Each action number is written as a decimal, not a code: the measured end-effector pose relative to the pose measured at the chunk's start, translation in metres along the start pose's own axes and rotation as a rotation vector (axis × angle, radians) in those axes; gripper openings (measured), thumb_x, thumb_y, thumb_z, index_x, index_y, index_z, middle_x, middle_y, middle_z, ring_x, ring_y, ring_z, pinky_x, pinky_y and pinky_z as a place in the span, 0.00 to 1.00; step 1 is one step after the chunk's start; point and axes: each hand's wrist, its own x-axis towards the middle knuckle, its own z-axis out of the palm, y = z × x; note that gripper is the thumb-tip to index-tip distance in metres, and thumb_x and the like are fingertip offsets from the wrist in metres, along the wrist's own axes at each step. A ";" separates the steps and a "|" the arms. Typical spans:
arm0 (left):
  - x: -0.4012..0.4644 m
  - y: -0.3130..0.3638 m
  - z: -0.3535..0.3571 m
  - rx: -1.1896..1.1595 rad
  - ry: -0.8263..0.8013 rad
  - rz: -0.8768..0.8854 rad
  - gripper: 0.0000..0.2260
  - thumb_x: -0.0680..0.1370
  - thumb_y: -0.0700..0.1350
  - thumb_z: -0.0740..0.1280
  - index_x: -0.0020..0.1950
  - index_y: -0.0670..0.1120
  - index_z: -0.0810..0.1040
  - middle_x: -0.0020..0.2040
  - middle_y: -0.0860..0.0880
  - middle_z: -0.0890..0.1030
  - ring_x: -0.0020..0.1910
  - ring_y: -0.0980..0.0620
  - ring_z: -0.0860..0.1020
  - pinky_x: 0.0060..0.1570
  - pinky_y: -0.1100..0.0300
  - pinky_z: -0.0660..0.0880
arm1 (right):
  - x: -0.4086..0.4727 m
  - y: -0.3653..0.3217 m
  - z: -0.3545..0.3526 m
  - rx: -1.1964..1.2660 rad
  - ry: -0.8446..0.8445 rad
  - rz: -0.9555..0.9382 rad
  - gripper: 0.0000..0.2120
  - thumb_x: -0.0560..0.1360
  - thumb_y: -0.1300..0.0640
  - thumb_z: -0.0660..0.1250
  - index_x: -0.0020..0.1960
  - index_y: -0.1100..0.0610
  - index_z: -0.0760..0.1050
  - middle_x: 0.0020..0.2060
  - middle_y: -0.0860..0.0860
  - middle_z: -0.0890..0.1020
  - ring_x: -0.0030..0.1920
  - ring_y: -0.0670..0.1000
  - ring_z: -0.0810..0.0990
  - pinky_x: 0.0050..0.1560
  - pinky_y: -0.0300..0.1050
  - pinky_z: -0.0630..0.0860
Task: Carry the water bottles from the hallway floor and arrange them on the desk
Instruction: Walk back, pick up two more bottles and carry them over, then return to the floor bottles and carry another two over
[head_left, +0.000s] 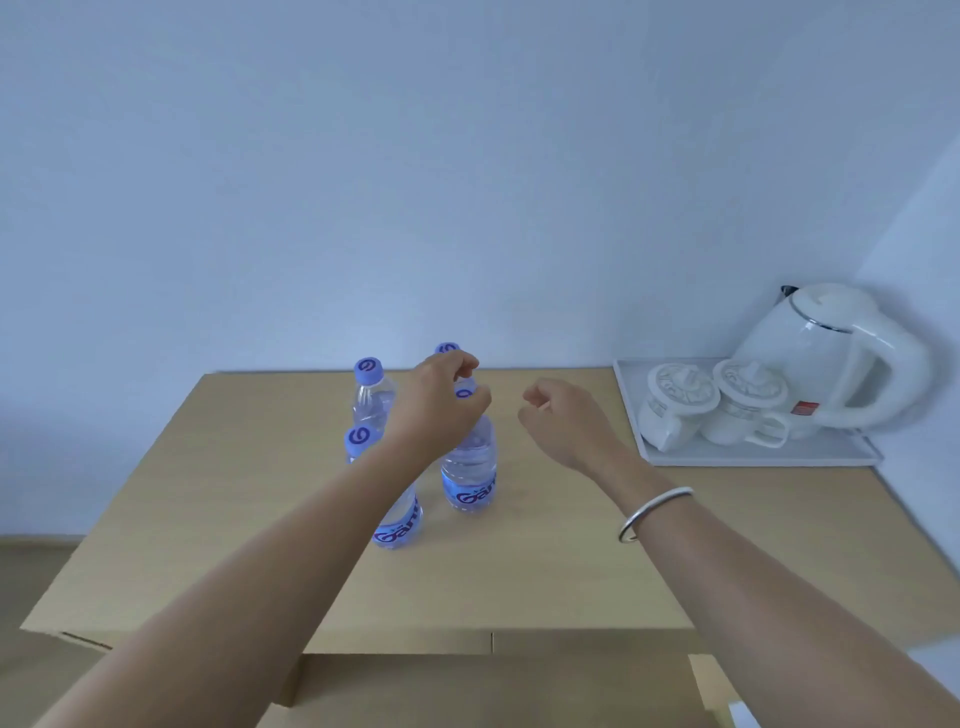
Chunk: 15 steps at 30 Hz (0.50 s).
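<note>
**Four bottles stand on the desk**

Four water bottles stand up straight on the tan desk (545, 561), close together near the middle. Each one has a blue cap and a blue label.

The back left bottle (370, 395) is near the wall. The back right bottle (447, 348) is mostly hidden; only its cap peeks out over the left hand. The front left bottle (397, 525) is partly behind the left arm. The front right bottle (469, 470) is just beside it.

The left hand (441, 400) is right over the front right bottle. Its fingers are curled above the cap. I cannot tell if they hold the cap or just float over it.

The right hand (563, 418) is in the air to the right of the bottles, apart from them. Its fingers are loosely curled and it holds nothing. A silver bangle (655, 512) is on that wrist.

At the back right of the desk sits a white tray (753, 456). On it are two white cups (709, 405) with lids and a white kettle (841, 353). The wall behind is plain and pale.
</note>
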 end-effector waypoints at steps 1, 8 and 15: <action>0.001 0.008 0.006 0.009 -0.021 0.032 0.14 0.75 0.45 0.66 0.60 0.45 0.76 0.55 0.51 0.78 0.53 0.55 0.74 0.49 0.65 0.65 | -0.002 0.005 -0.005 -0.038 0.019 0.020 0.11 0.73 0.55 0.62 0.54 0.57 0.75 0.53 0.52 0.79 0.52 0.54 0.76 0.54 0.47 0.73; 0.008 0.059 0.062 0.069 -0.225 0.217 0.13 0.75 0.46 0.66 0.58 0.45 0.76 0.52 0.51 0.77 0.50 0.54 0.73 0.46 0.64 0.64 | -0.032 0.051 -0.050 -0.056 0.149 0.200 0.08 0.72 0.56 0.61 0.47 0.58 0.76 0.46 0.52 0.80 0.48 0.55 0.78 0.49 0.47 0.75; -0.007 0.118 0.135 0.048 -0.516 0.330 0.13 0.75 0.47 0.66 0.58 0.46 0.76 0.53 0.52 0.77 0.49 0.55 0.74 0.52 0.59 0.71 | -0.091 0.107 -0.104 -0.055 0.280 0.412 0.08 0.72 0.57 0.60 0.46 0.60 0.76 0.44 0.52 0.79 0.47 0.55 0.76 0.48 0.47 0.72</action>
